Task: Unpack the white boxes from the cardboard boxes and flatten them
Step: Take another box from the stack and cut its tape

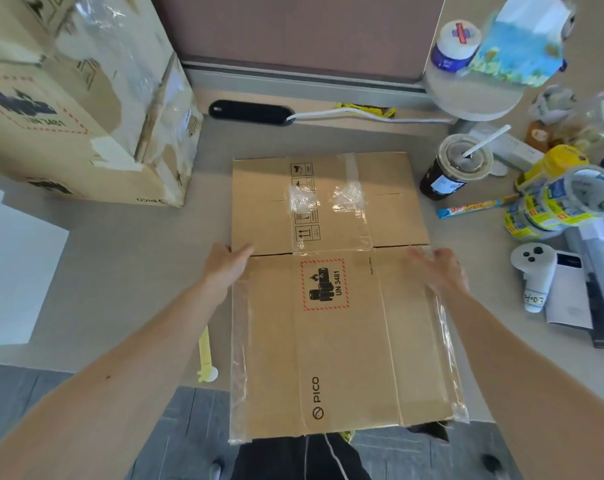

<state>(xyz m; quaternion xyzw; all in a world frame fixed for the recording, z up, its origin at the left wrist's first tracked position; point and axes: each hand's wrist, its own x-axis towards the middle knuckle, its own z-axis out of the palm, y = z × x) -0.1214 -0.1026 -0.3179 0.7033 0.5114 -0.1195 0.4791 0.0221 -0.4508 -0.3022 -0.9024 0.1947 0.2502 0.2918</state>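
A flattened brown cardboard box (331, 289) with a PICO logo and a UN 3481 label lies on the desk in front of me, its near end hanging over the desk edge. Clear tape strips run along both long sides. My left hand (226, 263) rests with straight fingers on its left edge at the middle fold. At the right edge, level with the same fold, my right hand (439, 266) lies with fingers spread, blurred. A second, unflattened cardboard box (86, 105) stands at the back left. No white boxes are in view.
An iced drink cup (454, 168) with a straw stands right of the flat box. Rolls of tape (563, 199), a white controller (534, 271), a candy stick (473, 207) and booklets crowd the right side. A white panel (13, 265) lies at the left; a black cable port (250, 112) sits behind.
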